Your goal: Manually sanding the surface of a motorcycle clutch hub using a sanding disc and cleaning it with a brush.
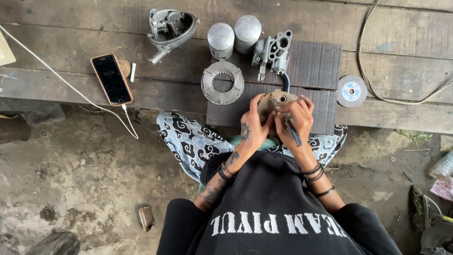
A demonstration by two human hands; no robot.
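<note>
My left hand (pixel 255 126) and my right hand (pixel 296 117) meet over the front edge of a dark ridged mat (pixel 315 66) on a wooden plank bench. Between them they hold a small tan-grey metal casting (pixel 277 99) with a round hole in it. The left hand grips the casting's left side. The right hand's fingers press on the right side and also clasp a slim dark-handled tool (pixel 293 135) that points back toward my body. Its tip is hidden by the fingers.
Behind the hands on the bench are a toothed metal ring (pixel 222 82), two pistons (pixel 221 40), a carburettor body (pixel 273 49), a grey engine housing (pixel 170 28) and a grinding disc (pixel 351 90). A phone (pixel 112 79) on a white cable lies at left. Patterned cloth (pixel 188 139) covers my lap.
</note>
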